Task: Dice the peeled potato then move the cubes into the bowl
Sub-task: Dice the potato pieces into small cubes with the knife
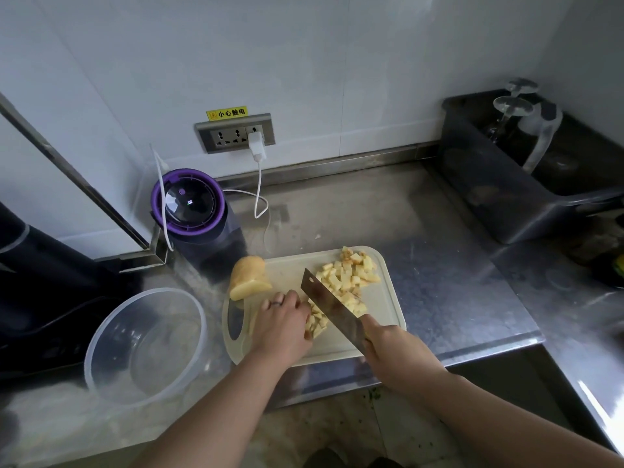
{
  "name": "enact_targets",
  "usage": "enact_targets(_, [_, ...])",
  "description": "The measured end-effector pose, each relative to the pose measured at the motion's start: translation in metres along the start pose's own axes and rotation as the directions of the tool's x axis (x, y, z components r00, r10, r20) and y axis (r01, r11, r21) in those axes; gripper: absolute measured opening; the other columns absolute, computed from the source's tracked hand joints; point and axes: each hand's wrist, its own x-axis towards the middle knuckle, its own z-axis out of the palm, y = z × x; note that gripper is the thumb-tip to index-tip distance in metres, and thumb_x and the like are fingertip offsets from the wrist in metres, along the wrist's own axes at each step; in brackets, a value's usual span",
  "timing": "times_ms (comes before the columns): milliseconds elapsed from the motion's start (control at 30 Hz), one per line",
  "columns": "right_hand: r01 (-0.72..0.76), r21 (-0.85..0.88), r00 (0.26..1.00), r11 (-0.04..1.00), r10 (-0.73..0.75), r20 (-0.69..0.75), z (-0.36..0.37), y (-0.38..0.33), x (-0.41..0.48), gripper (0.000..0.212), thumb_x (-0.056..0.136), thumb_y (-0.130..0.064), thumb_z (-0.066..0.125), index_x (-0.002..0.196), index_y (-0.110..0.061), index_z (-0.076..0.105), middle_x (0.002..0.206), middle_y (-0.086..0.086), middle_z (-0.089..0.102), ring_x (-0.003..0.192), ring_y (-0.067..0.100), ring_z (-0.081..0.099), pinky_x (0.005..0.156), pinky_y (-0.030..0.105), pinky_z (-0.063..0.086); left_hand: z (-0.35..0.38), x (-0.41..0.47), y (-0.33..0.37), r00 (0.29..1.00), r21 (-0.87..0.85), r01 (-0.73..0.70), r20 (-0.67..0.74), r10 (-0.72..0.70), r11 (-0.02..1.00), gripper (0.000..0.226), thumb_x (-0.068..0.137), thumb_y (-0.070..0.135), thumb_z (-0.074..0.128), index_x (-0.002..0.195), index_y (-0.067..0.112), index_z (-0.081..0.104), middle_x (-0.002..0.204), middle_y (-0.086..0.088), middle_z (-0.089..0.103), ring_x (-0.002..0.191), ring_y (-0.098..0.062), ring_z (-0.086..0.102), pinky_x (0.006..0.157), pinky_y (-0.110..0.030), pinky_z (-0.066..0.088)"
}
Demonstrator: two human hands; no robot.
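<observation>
While the dicing is plainly mid-course, the items on the worktop (456,282) stand as follows.

Cutting board (290,270): pale plastic, set near the front edge, within easy reach of both hands.

Potato strips (315,324): a small bundle at the board's near left. The left hand (283,319) presses down on them with curled fingers. I take this to keep the fingertips clear of the blade and the bundle from spreading.

Cleaver (331,302): the right hand (391,346) is wrapped round its handle. The blade runs diagonally, its flank close beside the left knuckles, apparently using them as a guide.

Cubes (351,273): a loose heap on the far right of the board, beyond the blade and so out of the cutting lane.

Potato half (248,278): peeled, uncut, at the board's far left corner, seemingly waiting its turn.

Bowl (111,329): clear plastic, holding no potato, just left of the board and apart from it, handy for a transfer not yet begun.

Also present: a purple-lidded appliance (189,204) by the wall; a dark tub (506,197) far right.
</observation>
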Motion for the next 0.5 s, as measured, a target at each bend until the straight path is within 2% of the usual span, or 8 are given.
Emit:
enact_targets(167, [0.005, 0.004, 1.0, 1.0, -0.005, -0.016, 0.0026, 0.005, 0.0001, 0.038, 0.103, -0.022, 0.046, 0.138, -0.023, 0.033, 0.081, -0.01, 0.044, 0.064, 0.007, 0.052, 0.056, 0.017, 0.042, 0.0002, 0.002, 0.008, 0.998, -0.014, 0.056, -0.011, -0.057, 0.998, 0.043, 0.087, 0.044, 0.055, 0.125, 0.024, 0.053, 0.128, 0.0, 0.048, 0.12, -0.021, 0.043, 0.099, -0.034, 0.033])
enact_targets(267, [0.005, -0.003, 1.0, 1.0, -0.005, -0.014, 0.0004, 0.0055, 0.0007, 0.038, 0.103, -0.021, 0.045, 0.139, -0.022, 0.033, 0.085, -0.008, 0.046, 0.066, 0.007, 0.052, 0.056, 0.016, 0.042, 0.0025, 0.0032, 0.0099, 0.998, -0.044, 0.059, -0.02, -0.06, 0.997, 0.042, 0.089, 0.041, 0.055, 0.127, 0.023, 0.052, 0.129, 0.0, 0.049, 0.12, -0.02, 0.044, 0.099, -0.033, 0.035])
enact_targets(400, [-0.004, -0.008, 1.0, 1.0, 0.003, -0.02, -0.0008, 0.0051, 0.0026, 0.037, 0.102, -0.019, 0.045, 0.136, -0.022, 0.034, 0.075, -0.011, 0.041, 0.057, 0.004, 0.046, 0.047, 0.016, 0.033, 0.0029, 0.0029, 0.008, 0.997, -0.132, 0.055, -0.038, -0.061, 0.99, 0.037, 0.092, 0.036, 0.057, 0.127, 0.027, 0.052, 0.129, 0.004, 0.048, 0.119, -0.017, 0.045, 0.1, -0.03, 0.036])
enact_targets(500, [-0.006, 0.004, 1.0, 1.0, 0.006, -0.016, -0.0023, 0.0043, 0.0032, 0.038, 0.101, -0.021, 0.048, 0.135, -0.023, 0.033, 0.086, -0.008, 0.047, 0.061, 0.006, 0.048, 0.049, 0.014, 0.034, 0.0008, -0.0031, 0.0006, 0.992, -0.2, 0.093, -0.067, -0.108, 0.975, 0.04, 0.088, 0.045, 0.06, 0.125, 0.031, 0.051, 0.125, 0.008, 0.049, 0.117, -0.015, 0.047, 0.098, -0.03, 0.036])
